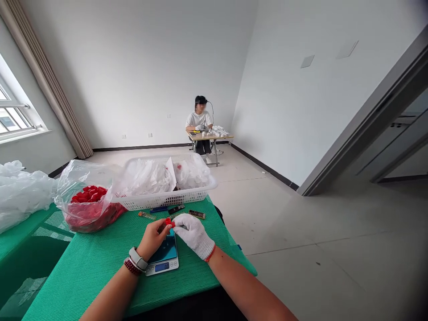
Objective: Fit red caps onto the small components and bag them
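My bare left hand [152,238], with a watch and bead bracelet at the wrist, pinches a small red cap [168,221]. My right hand [194,232] wears a white knit glove and its fingers are closed against the same red cap. Both hands hover just above a small digital scale [163,258] with a blue display, lying on the green cloth of the table [100,263].
A clear bag of red caps [88,203] sits at the left. A white plastic basket [167,198] with plastic bags stands behind the hands, and small dark strips [196,214] lie in front of it. Another person sits at a far table [209,136].
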`<action>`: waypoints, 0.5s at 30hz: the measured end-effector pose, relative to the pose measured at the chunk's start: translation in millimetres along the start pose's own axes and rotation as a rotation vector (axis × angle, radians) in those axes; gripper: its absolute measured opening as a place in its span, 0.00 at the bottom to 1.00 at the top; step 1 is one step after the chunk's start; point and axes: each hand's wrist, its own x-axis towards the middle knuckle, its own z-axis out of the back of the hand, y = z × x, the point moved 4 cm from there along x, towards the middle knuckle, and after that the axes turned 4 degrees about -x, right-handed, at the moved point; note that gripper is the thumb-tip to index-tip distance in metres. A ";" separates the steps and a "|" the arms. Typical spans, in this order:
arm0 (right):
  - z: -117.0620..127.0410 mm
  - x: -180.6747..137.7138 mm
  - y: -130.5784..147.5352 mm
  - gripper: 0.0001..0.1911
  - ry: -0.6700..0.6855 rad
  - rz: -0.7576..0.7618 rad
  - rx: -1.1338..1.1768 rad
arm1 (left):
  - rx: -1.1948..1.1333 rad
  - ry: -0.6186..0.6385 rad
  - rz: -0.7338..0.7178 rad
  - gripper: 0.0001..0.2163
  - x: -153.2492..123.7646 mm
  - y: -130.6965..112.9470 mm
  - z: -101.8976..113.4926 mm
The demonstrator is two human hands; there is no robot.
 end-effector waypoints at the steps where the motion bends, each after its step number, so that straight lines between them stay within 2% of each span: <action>1: 0.0 0.0 -0.5 0.04 0.000 -0.021 0.007 | 0.019 -0.010 -0.022 0.16 0.1 -1.0 0.7; 7: -2.6 -1.3 -3.2 0.07 -0.009 -0.198 0.097 | 0.141 -0.089 -0.151 0.15 0.5 -5.8 4.3; 15: -12.3 -5.8 -13.0 0.10 0.080 -0.471 0.365 | 0.188 -0.061 -0.133 0.16 -1.1 -4.1 1.8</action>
